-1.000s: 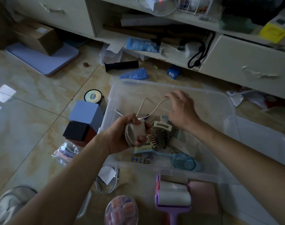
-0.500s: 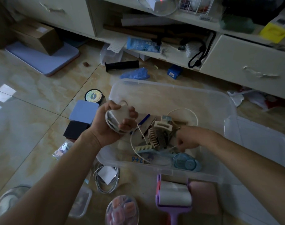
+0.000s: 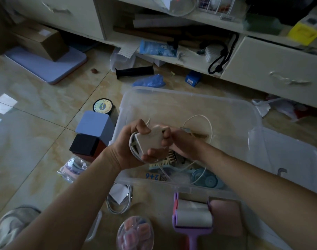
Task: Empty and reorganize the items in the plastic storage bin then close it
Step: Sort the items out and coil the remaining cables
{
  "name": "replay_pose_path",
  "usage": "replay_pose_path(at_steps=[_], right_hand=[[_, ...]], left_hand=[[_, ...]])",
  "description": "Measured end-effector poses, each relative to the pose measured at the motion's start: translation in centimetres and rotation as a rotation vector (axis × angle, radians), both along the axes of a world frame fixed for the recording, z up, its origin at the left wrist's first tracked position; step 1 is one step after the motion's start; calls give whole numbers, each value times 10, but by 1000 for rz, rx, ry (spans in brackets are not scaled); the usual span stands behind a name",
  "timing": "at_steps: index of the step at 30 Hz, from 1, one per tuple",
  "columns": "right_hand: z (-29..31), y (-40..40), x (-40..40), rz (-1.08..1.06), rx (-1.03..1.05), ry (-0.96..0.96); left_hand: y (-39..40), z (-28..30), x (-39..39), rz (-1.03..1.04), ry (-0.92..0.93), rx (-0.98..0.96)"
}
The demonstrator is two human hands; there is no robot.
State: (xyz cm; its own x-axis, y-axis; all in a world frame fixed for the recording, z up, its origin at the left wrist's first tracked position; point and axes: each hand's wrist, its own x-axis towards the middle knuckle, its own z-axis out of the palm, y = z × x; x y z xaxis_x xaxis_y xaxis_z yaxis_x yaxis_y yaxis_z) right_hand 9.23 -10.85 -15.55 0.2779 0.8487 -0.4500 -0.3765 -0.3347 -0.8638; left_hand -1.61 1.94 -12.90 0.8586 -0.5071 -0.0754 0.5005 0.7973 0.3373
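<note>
Forearms bare, no sleeves; left hand [image 3: 130, 152], right hand [image 3: 183, 143] ungloved (no rings visible).

Lint roller [image 3: 192, 218] handle cut off below, right hand [image 3: 181, 143] fingers hidden behind adapter [image 3: 149, 139]

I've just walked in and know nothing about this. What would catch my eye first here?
Two bare hands meet at the centre: the left hand grips a white square charger wound with cord, and the right hand holds its far edge. Under them sits a clear plastic storage bin, combs and a blue round case still inside. Nearest the camera, a purple-handled lint roller lies on the tiled floor.
</note>
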Motion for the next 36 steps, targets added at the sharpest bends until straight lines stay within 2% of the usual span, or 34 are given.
replay_pose_path(at_steps=[2, 4, 7, 9, 11, 13, 16, 19, 23, 25, 27, 30, 32, 34, 36], right_hand=[[-7, -7, -9, 60, -5, 42], [-20, -17, -8, 133, -77, -9], [-28, -32, 4, 298, -259, -180], [-20, -37, 10, 474, -341, -255], [-3, -35, 11, 601, -365, -303], [12, -29, 13, 626, -354, -393], [18, -17, 16, 404, -238, -765], [10, -12, 20, 141, -88, -1067], [5, -10, 20, -17, 94, -1157], [2, -8, 18, -54, 148, -1236], [-5, -6, 21, -121, 122, -1262], [-11, -11, 32, -226, -5, -1208], [-14, -21, 37, -265, -69, -1118], [-18, -31, 33, -236, -134, -971], [-28, -39, 26, -118, -185, -919]], left_hand=[[1, 6, 2, 80, -36, -17], [3, 9, 9, 336, 28, 52], [11, 2, 19, 863, 288, 283], [13, -9, 21, 1011, 373, 496], [8, -18, 17, 970, 337, 894], [-4, -28, 12, 881, 273, 1234], [-13, -40, 7, 650, 340, 1404], [-17, -36, 7, 342, 358, 1292], [-30, -20, 6, 164, 346, 1089], [-31, -19, 4, 92, 302, 905], [-29, -18, 1, -20, 242, 761], [-25, -12, -3, -202, 58, 611], [-24, -9, -2, -136, -17, 371], [-23, -5, 4, 84, -34, 142], [-19, 1, 13, 366, 9, 54]])
